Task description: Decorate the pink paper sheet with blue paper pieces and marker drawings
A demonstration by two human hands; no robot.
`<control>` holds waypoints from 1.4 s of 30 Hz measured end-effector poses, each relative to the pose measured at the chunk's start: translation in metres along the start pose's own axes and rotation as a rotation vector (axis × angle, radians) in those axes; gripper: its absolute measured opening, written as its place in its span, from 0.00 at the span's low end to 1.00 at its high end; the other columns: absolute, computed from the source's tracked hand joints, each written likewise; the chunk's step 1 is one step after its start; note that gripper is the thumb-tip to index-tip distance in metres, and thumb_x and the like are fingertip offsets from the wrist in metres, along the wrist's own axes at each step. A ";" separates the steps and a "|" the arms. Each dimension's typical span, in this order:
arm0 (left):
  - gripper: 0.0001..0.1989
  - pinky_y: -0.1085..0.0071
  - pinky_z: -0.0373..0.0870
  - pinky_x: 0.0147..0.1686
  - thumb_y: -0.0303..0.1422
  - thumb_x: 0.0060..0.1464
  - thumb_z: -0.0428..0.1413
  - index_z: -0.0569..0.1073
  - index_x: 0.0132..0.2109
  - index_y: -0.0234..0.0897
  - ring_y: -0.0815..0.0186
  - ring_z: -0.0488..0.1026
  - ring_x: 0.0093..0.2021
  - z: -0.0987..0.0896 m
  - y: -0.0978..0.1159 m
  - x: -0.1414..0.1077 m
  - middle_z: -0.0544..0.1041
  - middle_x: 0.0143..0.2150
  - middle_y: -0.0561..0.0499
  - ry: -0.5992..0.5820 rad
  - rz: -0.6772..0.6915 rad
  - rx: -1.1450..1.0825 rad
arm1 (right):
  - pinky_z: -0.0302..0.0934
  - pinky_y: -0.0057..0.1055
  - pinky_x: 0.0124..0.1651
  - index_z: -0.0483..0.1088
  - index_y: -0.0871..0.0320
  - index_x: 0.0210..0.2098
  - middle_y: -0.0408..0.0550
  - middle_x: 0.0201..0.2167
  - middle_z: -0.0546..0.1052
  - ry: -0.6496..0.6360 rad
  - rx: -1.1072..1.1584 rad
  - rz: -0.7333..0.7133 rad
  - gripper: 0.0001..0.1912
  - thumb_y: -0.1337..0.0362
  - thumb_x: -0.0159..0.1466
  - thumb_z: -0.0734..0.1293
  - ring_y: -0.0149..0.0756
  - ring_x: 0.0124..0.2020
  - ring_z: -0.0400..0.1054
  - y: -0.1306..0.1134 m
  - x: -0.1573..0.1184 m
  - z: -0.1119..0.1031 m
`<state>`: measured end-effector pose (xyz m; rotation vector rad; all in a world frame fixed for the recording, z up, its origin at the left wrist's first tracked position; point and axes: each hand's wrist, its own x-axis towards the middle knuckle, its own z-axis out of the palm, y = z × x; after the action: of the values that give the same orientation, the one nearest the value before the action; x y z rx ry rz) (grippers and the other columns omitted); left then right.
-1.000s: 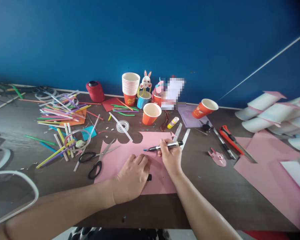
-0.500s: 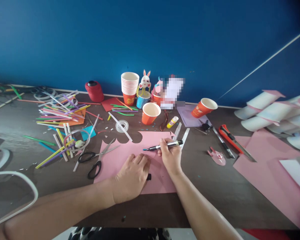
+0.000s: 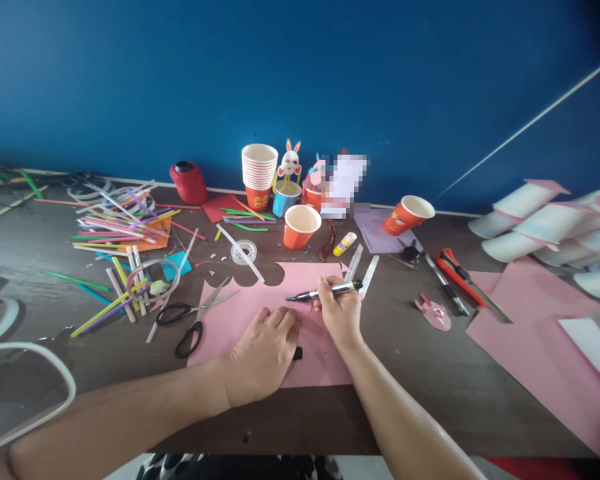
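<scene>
Left hand (image 3: 267, 357) lies bent-knuckled, fingers close together, on the scallop-edged pink paper sheet (image 3: 325, 367) on the dark table (image 3: 205, 427), probably stopping it sliding; can't tell if the hidden thumb grips that small black cap (image 3: 299, 353). Right hand (image 3: 341, 317) pinches a slim black-and-white marker (image 3: 307, 294) mid-barrel, likely for control, with an orange paper cup (image 3: 299, 235) parked beyond.

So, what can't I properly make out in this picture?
All in the head view:
- Whatever lies beneath the left hand, on the pink sheet: covered by that hand.
- The black object: partly hidden by the same hand.
- Lettering on the marker: too small, with part of the barrel behind the right hand.
- The pale item near the cups: masked by pixel blocks.
- The white loop: cut off by the left edge.
</scene>
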<state>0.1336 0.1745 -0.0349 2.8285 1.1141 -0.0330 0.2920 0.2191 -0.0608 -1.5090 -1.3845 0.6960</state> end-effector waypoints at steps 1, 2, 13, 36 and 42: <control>0.21 0.60 0.57 0.43 0.31 0.54 0.44 0.61 0.54 0.26 0.53 0.58 0.52 0.000 0.000 0.000 0.64 0.51 0.37 0.002 0.002 0.000 | 0.58 0.21 0.20 0.61 0.57 0.19 0.37 0.11 0.65 0.002 0.002 0.004 0.16 0.59 0.61 0.60 0.27 0.14 0.64 0.000 0.000 0.000; 0.21 0.60 0.57 0.43 0.31 0.54 0.44 0.61 0.54 0.25 0.53 0.58 0.52 0.000 0.000 0.000 0.64 0.51 0.37 0.002 0.002 0.001 | 0.58 0.21 0.19 0.61 0.57 0.19 0.37 0.11 0.64 0.005 0.005 0.007 0.16 0.59 0.61 0.60 0.27 0.14 0.64 0.000 0.000 -0.001; 0.21 0.59 0.57 0.44 0.31 0.54 0.44 0.61 0.54 0.28 0.53 0.58 0.52 0.000 0.000 0.000 0.64 0.52 0.37 -0.005 -0.002 -0.002 | 0.58 0.22 0.19 0.62 0.57 0.20 0.38 0.12 0.65 0.003 0.020 -0.008 0.16 0.58 0.60 0.60 0.27 0.14 0.63 0.000 0.000 0.001; 0.20 0.59 0.57 0.44 0.31 0.54 0.45 0.62 0.53 0.27 0.53 0.59 0.51 0.002 -0.001 0.000 0.64 0.52 0.38 0.017 -0.008 -0.030 | 0.56 0.21 0.20 0.61 0.58 0.19 0.37 0.12 0.64 0.023 0.040 0.012 0.15 0.61 0.60 0.60 0.26 0.14 0.62 0.000 -0.001 -0.001; 0.20 0.58 0.58 0.45 0.34 0.54 0.47 0.62 0.53 0.31 0.54 0.60 0.50 0.000 -0.003 0.001 0.65 0.51 0.40 0.062 -0.040 -0.146 | 0.53 0.22 0.17 0.62 0.58 0.19 0.36 0.10 0.63 0.092 0.230 0.096 0.14 0.59 0.58 0.63 0.25 0.12 0.58 -0.006 0.002 -0.005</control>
<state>0.1322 0.1772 -0.0353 2.6955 1.1355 0.1281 0.2945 0.2197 -0.0533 -1.4121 -1.1285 0.8067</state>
